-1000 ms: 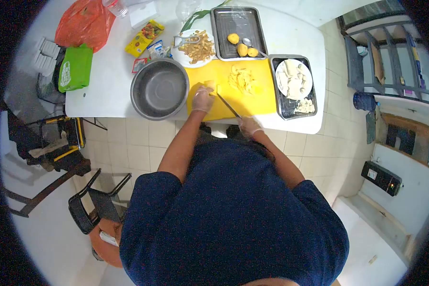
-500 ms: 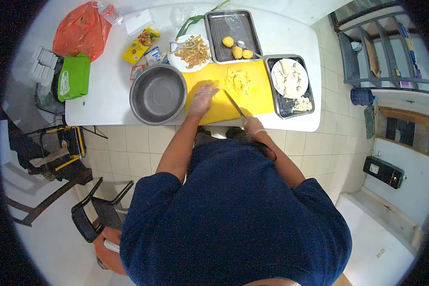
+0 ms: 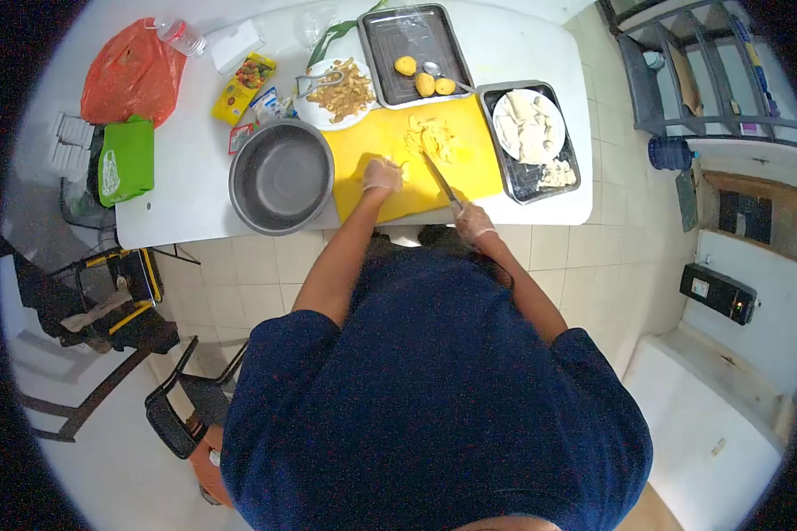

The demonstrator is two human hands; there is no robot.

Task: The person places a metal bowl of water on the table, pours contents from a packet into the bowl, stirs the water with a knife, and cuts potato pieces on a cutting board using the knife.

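Observation:
My left hand [image 3: 383, 176], in a clear plastic glove, rests on the yellow cutting board [image 3: 398, 200] with its fingers curled down. A few thin yellow strips lie beside its fingertips; what is under them is hidden. My right hand [image 3: 475, 221], gloved too, grips a kitchen knife [image 3: 440, 180] by its handle at the board's near edge. The blade slants away to the left, its tip close to a pile of cut yellow potato strips [image 3: 429, 138]. Left of the board stands a deep grey bowl [image 3: 282, 177] with nothing seen inside.
Behind the board, a dark tray [image 3: 390, 49] holds several peeled potatoes [image 3: 406, 65] and a spoon. A plate of peelings [image 3: 345, 93] with a peeler stands beside it. Another tray [image 3: 522, 189], right, carries a plate of pale pieces [image 3: 531, 128]. Packets and bags [image 3: 135, 75] lie left.
The camera view has shifted slightly. The knife has moved right, its tip now nearer the potato strips. My left hand has come a little right, and its fingers are more drawn in.

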